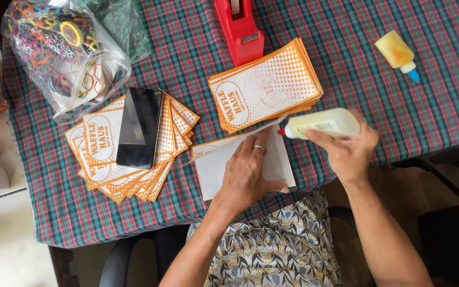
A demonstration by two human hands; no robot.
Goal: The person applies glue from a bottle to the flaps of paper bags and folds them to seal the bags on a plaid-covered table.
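Right hand [349, 151] is closed around a pale glue bottle [325, 123] held sideways, its red nozzle at the raised edge of a white paper sheet [216, 167] that lies near the front edge of the desk [357, 48]. Left hand [248, 172] lies flat and open on that sheet, fingers spread, pinning it down; a ring shows on one finger. By the look of it, gluing along the folded flap is the step in hand, and what it calls for is a steady line of glue while the sheet is kept from sliding.

Just behind the sheet sits a neat stack of orange-and-white printed paper bags [265, 85], rectangular, with an oval label and a dotted pattern. To the left a second batch of the same bags is fanned out [99, 159], a black phone [138, 127] resting on top. A red tape dispenser [239, 29] stands at the far edge, a small yellow bottle with a blue tip [397, 53] lies to the right, and a clear plastic bag of colourful rubber bands [62, 48] sits far left.
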